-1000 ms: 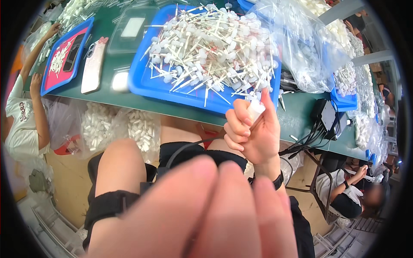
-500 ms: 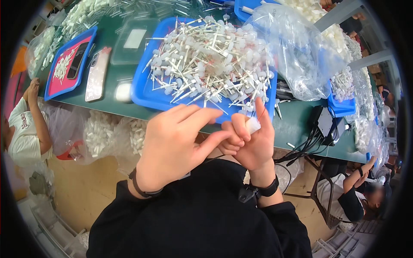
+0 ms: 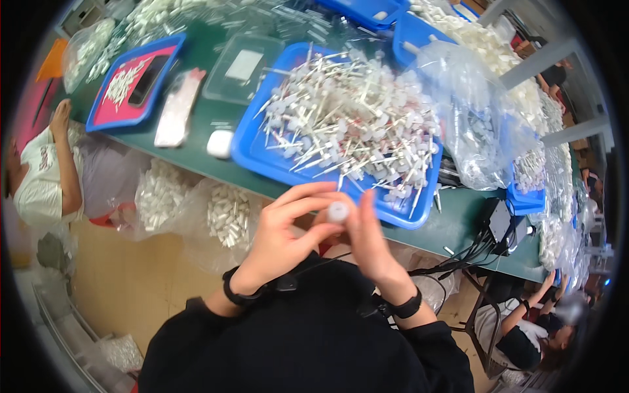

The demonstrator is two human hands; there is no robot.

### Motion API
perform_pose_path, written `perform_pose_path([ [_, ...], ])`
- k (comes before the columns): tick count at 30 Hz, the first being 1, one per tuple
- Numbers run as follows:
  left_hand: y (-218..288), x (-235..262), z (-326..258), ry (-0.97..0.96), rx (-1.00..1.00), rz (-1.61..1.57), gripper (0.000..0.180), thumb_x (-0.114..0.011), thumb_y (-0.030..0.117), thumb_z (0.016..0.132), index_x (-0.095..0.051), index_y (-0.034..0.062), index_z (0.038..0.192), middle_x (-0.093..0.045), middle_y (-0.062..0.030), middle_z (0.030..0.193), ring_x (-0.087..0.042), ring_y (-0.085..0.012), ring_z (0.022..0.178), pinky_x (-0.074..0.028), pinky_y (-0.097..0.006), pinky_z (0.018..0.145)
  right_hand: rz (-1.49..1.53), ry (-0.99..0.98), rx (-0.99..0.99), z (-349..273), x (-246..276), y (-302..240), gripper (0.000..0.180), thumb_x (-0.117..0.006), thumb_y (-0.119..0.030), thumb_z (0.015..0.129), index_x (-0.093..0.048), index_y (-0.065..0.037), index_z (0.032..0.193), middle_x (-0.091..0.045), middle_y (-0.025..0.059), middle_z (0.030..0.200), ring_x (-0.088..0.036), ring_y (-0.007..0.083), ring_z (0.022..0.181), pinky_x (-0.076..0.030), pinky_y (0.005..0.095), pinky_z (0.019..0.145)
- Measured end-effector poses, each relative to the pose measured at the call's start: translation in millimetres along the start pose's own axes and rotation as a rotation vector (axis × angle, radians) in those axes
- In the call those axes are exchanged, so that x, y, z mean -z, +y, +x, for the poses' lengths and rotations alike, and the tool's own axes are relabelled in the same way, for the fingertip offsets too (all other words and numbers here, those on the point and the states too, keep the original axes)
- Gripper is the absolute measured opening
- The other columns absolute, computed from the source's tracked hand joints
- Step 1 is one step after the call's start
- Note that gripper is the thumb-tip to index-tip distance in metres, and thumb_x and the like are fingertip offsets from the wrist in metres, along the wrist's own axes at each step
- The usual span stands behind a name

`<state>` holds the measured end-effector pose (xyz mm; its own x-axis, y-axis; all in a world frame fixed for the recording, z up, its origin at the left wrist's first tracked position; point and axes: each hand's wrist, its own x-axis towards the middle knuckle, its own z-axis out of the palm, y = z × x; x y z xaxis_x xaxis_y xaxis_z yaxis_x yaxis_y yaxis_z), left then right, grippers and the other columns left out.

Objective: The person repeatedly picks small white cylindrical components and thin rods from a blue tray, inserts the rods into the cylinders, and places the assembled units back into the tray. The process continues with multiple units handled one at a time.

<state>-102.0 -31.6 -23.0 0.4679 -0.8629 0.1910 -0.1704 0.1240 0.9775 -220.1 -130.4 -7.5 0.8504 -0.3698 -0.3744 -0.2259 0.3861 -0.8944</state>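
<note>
Close to the near edge of the blue tray, my two hands are together. My left hand [image 3: 278, 226] is closed, its thumb and fingers around a small white piece with a round end [image 3: 338, 211]. Right beside that piece is my right hand [image 3: 372, 242], smeared by motion, with one finger pointing up. Whether its other fingers also grip the piece is hidden. Beyond the hands, the blue tray [image 3: 247, 147] bears a heap of thin white sticks with whitish translucent tabs [image 3: 347, 111] and some red wires.
On the green table [image 3: 134, 134] are a smaller tray with a phone [image 3: 147, 80], a pink-cased phone [image 3: 179, 108], a white case [image 3: 219, 143] and a clear plastic bag [image 3: 458, 105]. Black cables [image 3: 475, 239] hang at right. Other people sit at both sides.
My hands have come together, with my left fingers now around the white piece that my right hand held. The view has tilted, and the table appears shifted to the right and lower.
</note>
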Motion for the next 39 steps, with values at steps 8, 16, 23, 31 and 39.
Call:
perform_pose_path([
  [8, -54, 107, -61, 0.729, 0.194, -0.432, 0.042, -0.055, 0.011, 0.093, -0.041, -0.0007, 0.132, -0.058, -0.0169, 0.111, -0.059, -0.0240, 0.101, -0.050, -0.040, 0.088, -0.586, 0.068, 0.405, -29, 42, -77, 0.042, -0.069, -0.023, 0.083, -0.056, -0.006, 0.119, -0.062, 0.0108, 0.106, -0.061, 0.0181, 0.085, -0.049, 0.0290, 0.070],
  [16, -316, 189, -183, 0.777, 1.091, -0.016, 0.054, -0.064, 0.027, 0.088, -0.043, -0.0016, 0.130, -0.058, -0.0147, 0.112, -0.060, -0.0219, 0.090, -0.053, -0.035, 0.068, -1.173, 0.880, 0.328, -1, 281, -120, 0.023, -0.065, -0.019, 0.079, -0.069, -0.003, 0.096, -0.067, 0.0129, 0.082, -0.064, 0.0217, 0.078, -0.049, 0.0325, 0.070],
  [23, -314, 169, -153, 0.441, 1.303, 0.118, 0.086, -0.053, 0.063, 0.084, -0.033, 0.0018, 0.141, -0.033, -0.0190, 0.145, -0.045, -0.0321, 0.123, -0.036, -0.045, 0.098, -1.341, 0.707, 0.009, 25, 305, -90, 0.032, -0.071, -0.024, 0.068, -0.069, -0.004, 0.092, -0.068, 0.0139, 0.083, -0.065, 0.0292, 0.082, -0.050, 0.0366, 0.074],
  [31, -113, 146, -40, -0.185, 0.745, 0.054, 0.033, -0.058, 0.024, 0.091, -0.062, -0.0017, 0.110, -0.069, -0.0082, 0.098, -0.062, -0.0144, 0.091, -0.048, -0.032, 0.080, -1.401, 0.957, 0.067, 26, 288, -84, 0.033, -0.058, -0.029, 0.081, -0.062, -0.005, 0.103, -0.067, 0.0175, 0.091, -0.064, 0.0354, 0.088, -0.049, 0.0419, 0.077],
  [39, 12, 56, 17, -0.450, 0.350, -0.278, 0.030, -0.060, 0.001, 0.087, -0.058, -0.0031, 0.117, -0.066, -0.0114, 0.095, -0.062, -0.0141, 0.090, -0.049, -0.027, 0.080, -1.091, 0.806, 0.800, -6, 148, -127, 0.033, -0.069, -0.009, 0.080, -0.059, -0.007, 0.111, -0.066, 0.0066, 0.085, -0.061, 0.0121, 0.074, -0.047, 0.0244, 0.064],
])
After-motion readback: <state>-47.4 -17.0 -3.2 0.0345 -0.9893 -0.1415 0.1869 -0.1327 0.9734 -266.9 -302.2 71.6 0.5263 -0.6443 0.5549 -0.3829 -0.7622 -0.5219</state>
